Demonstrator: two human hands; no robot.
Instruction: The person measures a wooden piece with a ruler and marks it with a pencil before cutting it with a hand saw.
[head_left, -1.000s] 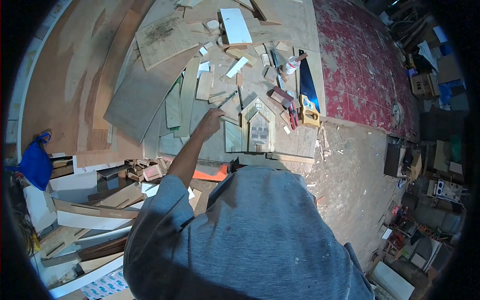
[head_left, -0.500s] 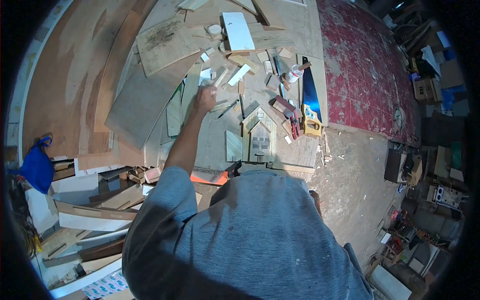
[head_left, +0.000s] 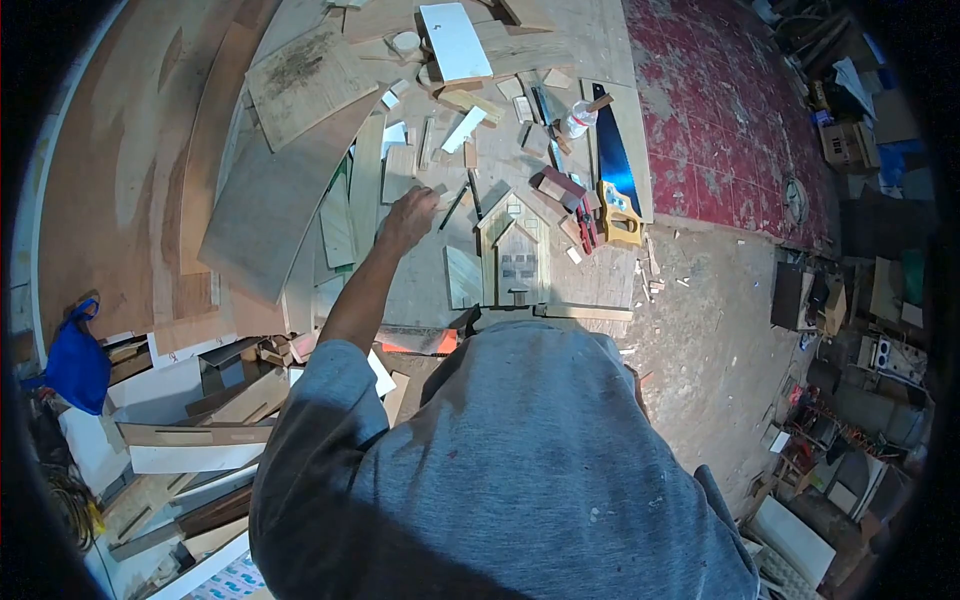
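The left hand [head_left: 410, 218] is above the worktop [head_left: 403, 292], fingers bent; I cannot tell if they pinch something. The right hand is hidden. The small wooden house front [head_left: 517, 262] lies near the worktop's front edge, beside the striped wood piece [head_left: 463, 277].

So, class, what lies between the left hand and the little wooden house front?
The head view shows a slanted dark stick, then a second dark stick, between the left hand and the house front.
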